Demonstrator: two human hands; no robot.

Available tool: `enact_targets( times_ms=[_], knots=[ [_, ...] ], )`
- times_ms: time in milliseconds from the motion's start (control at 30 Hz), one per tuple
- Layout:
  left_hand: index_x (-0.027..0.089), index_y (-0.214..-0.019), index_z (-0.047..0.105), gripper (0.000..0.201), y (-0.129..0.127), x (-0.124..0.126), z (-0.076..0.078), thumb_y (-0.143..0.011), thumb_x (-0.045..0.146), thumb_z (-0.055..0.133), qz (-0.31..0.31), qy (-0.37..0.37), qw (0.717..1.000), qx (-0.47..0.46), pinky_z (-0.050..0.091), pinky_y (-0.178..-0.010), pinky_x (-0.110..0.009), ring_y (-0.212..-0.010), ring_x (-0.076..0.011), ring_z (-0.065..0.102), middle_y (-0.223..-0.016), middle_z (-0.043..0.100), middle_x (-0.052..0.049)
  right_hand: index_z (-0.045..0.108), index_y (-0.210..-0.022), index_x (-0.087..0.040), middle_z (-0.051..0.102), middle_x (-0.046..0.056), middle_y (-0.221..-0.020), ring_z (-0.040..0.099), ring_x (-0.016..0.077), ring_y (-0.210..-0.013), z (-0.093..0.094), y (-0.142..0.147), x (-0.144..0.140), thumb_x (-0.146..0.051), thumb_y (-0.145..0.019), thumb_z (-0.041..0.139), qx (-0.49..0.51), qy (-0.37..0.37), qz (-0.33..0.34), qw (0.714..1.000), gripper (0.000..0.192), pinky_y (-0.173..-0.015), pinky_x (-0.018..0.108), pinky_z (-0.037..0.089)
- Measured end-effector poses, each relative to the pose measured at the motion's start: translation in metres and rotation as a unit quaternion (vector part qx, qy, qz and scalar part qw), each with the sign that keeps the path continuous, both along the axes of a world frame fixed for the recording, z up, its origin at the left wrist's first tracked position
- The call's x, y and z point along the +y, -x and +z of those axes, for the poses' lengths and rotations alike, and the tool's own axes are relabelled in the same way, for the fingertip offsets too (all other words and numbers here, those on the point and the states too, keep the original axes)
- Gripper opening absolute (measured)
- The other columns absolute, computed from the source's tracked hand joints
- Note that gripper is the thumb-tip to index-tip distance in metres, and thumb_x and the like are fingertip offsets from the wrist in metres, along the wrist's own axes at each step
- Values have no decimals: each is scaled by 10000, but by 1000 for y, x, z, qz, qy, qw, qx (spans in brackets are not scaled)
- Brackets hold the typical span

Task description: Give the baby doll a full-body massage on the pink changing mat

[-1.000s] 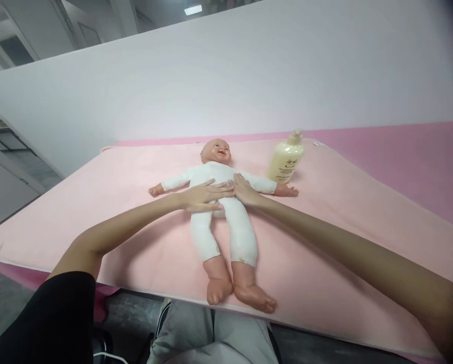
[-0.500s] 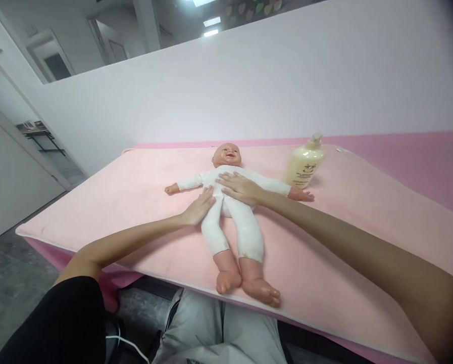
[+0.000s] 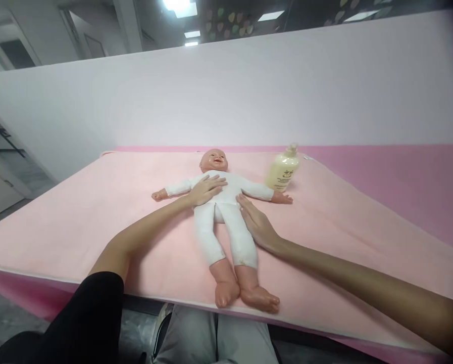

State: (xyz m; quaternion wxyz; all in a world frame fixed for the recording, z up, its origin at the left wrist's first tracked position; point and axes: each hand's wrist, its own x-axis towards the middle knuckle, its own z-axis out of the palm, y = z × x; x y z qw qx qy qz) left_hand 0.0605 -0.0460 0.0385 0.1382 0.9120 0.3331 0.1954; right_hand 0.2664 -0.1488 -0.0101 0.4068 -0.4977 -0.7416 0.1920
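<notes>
Your doll lies face up on the pink mat, near the mat's middle, with its head at the far end and its feet at the near edge just above your lap. Its long axis runs almost straight away from you, tipped a little so the feet sit slightly to the right of the head. Both of its arms are spread out sideways.

Your left hand rests flat on the doll's chest, fingers stretched out and loosely spread, pointing across the body toward its right-hand side; it grips nothing. Your right hand lies open along the outside of the doll's leg on the right, palm down, fingertips reaching up toward the hip and touching the white suit; it also holds nothing.

So the doll's trunk sits under your left palm, while from your right fingers the doll lies just to the left, its leg running parallel to that hand. The left hand is nearer the head, the right hand nearer the feet.

A cream bottle with a pump stands upright beyond the doll's outstretched hand on the right, near it but apart, and well clear of both your hands
</notes>
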Motion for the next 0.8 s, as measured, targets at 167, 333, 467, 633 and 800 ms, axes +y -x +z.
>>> enact_targets(
  times_ms=[167, 333, 467, 633, 800],
  knots=[
    [182, -1476, 278, 592, 28, -5, -32, -975, 473, 153, 125, 12, 990, -57, 132, -1186, -402, -1464, -163, 127, -1560, 231, -46, 495, -1367, -258, 416, 17, -1463, 240, 212, -1428, 39, 26, 37, -470, -976, 186, -153, -2, 148, 977, 541, -1187, 513, 108],
    [83, -1472, 260, 659, 45, -8, -35, -968, 498, 168, 162, -82, 982, 42, 93, -1192, -434, -1450, -211, 189, -1539, 263, -140, 440, -1408, -207, 287, 84, -1527, 207, 264, -1436, 43, 62, 97, -544, -939, 287, -282, -30, 118, 952, 598, -1170, 543, 75],
    [103, -1445, 338, 715, 57, -1, -30, -938, 588, 202, 221, -140, 959, 109, 86, -1181, -488, -1439, -270, 212, -1513, 322, -153, 348, -1447, -123, 301, 146, -1516, 234, 279, -1426, 25, 58, 112, -580, -911, 333, -252, -45, -20, 967, 704, -1167, 543, 109],
    [154, -1432, 381, 730, 63, -1, -29, -909, 642, 232, 257, -170, 943, 128, 189, -1137, -489, -1398, -336, 276, -1492, 372, -125, 356, -1422, -97, 386, 179, -1465, 322, 288, -1388, 0, 11, 103, -561, -931, 257, -190, -11, -128, 973, 683, -1149, 544, 183],
    [163, -1422, 399, 711, 69, -7, -29, -905, 633, 264, 285, -181, 931, 138, 283, -1065, -472, -1348, -368, 335, -1489, 381, -115, 401, -1391, -70, 381, 188, -1465, 311, 275, -1391, -18, -29, 83, -490, -952, 213, -262, -45, -173, 948, 637, -1149, 508, 201]
  ],
)
